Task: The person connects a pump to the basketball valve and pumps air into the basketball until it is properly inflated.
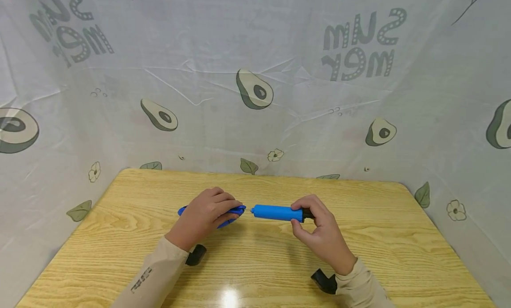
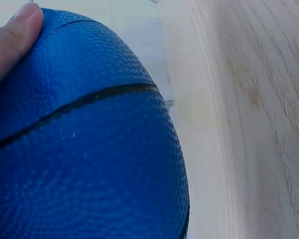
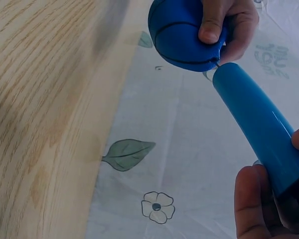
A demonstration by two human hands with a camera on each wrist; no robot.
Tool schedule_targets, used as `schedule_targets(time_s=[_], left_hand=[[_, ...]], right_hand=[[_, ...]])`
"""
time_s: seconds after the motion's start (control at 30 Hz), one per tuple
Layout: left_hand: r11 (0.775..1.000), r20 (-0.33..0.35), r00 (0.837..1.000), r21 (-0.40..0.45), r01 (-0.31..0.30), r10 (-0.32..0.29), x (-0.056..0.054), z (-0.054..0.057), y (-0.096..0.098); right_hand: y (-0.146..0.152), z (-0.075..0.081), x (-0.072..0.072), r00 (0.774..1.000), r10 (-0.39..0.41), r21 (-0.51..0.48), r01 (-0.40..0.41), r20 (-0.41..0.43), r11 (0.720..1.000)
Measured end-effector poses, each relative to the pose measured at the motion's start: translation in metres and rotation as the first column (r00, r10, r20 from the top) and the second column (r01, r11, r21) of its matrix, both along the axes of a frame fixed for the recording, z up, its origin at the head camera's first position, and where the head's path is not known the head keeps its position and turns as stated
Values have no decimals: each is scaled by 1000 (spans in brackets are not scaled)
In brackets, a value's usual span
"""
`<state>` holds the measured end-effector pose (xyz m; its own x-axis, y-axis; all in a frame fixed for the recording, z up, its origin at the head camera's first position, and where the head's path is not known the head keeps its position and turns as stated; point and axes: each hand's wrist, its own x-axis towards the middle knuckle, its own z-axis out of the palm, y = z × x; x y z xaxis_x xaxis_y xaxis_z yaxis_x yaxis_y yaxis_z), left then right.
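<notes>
A slack blue mini basketball (image 2: 89,144) with black seams is gripped by my left hand (image 1: 209,210), the thumb and fingers pressing its narrowed end. In the right wrist view the ball (image 3: 177,37) looks partly collapsed. My right hand (image 1: 321,232) holds a light-blue hand pump (image 1: 275,212) around its black handle end, thumb and fingers on either side. The pump points left, roughly level above the table. A thin needle (image 3: 218,64) spans the short gap from the pump's tip to the ball; how far it goes in, I cannot tell.
Both hands are above a wooden table (image 1: 255,263). A pale curtain (image 1: 215,130) printed with avocados and leaves hangs behind and at both sides. Black wrist mounts (image 1: 196,254) sit under the beige sleeves (image 1: 153,272).
</notes>
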<state>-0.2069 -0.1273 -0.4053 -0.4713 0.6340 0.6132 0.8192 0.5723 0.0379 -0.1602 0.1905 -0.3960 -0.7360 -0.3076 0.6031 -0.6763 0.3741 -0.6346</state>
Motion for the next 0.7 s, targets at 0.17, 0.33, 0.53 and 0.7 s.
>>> schedule_targets(time_s=[0.17, 0.33, 0.53, 0.7], left_hand=[[1000, -10, 1000, 15, 1, -1, 1, 2, 2], [1000, -32, 999, 9, 1, -1, 3, 4, 4], [1000, 10, 1000, 7, -23, 23, 4, 3, 7], [997, 229, 971, -24, -68, 72, 4, -5, 12]], right_hand=[[-1, -2, 0, 1000, 4, -30, -4, -17, 1000], [-1, -4, 0, 999, -13, -35, 12, -30, 999], [-2, -5, -1, 1000, -14, -40, 13, -27, 999], [-3, -5, 0, 999, -42, 19, 42, -20, 999]])
